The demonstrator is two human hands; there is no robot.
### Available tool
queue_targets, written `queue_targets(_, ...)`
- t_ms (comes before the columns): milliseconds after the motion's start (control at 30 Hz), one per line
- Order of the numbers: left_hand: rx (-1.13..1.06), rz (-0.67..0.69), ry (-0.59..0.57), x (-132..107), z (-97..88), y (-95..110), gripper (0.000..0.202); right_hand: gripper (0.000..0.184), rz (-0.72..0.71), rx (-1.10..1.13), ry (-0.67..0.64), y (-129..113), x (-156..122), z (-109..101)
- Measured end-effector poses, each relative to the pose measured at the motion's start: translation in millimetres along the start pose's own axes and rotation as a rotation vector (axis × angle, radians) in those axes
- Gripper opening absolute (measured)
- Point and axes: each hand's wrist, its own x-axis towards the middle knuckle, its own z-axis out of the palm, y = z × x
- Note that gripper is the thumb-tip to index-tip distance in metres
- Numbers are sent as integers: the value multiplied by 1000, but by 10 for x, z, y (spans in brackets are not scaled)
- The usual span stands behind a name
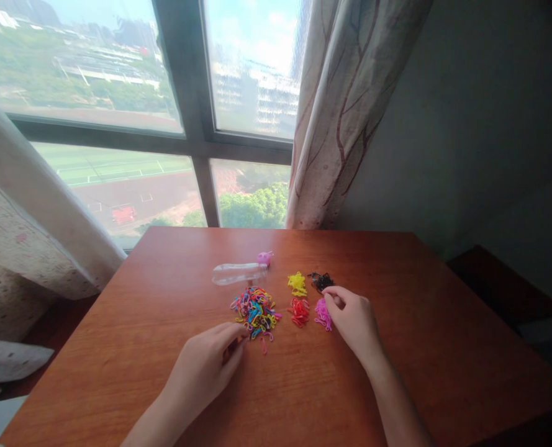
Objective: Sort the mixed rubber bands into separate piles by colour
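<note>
A heap of small mixed-colour loop-shaped clips (256,310) lies on the wooden table. At its near edge is my left hand (210,357), thumb and fingers pinched together; what they hold, if anything, is too small to make out. Sorted by colour to the right are a yellow pile (297,284), a red pile (299,311), a black pile (321,281) and a pink-purple pile (323,315). My right hand (352,316) is closed in a pinch, its fingertips at the near edge of the black pile and above the pink-purple one. Its fingers hide whatever is between them.
Behind the heap a clear bulb-shaped plastic bottle (238,274) lies on its side, with a purple cap (264,259) at its right end. One loose reddish clip (264,346) is in front of the heap. Beyond the table (397,273) are a window and curtains (336,112).
</note>
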Motion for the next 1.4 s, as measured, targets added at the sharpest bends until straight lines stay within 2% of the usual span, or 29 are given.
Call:
queue_targets(167,51,-115,122,3,-25,-78,19,23,-150,182,-88,-334,-412,268)
queue_targets(300,78,-152,105,12,-30,-81,20,21,-190,217,-122,-469,-612,449)
queue_targets(433,95,-143,57,14,-40,-61,21,20,-196,219,-136,-480,-712,552)
queue_targets(667,1,-67,0,21,13,-30,21,22,-262,157,-133,-467,-773,591)
queue_targets(867,-88,-60,-27,35,1,6,22,21,-268,139,-138,-468,-772,593)
queue_targets(1133,106,-123,-89,-17,-76,47,18,21,-269,155,-141,-461,-777,596)
queue_targets(1267,145,-106,-113,-46,-65,74,10,21,-271,156,-140,-453,-780,601)
queue_targets(1400,143,-73,-113,-36,-59,61,11,21,-275,151,-142,-449,-776,600)
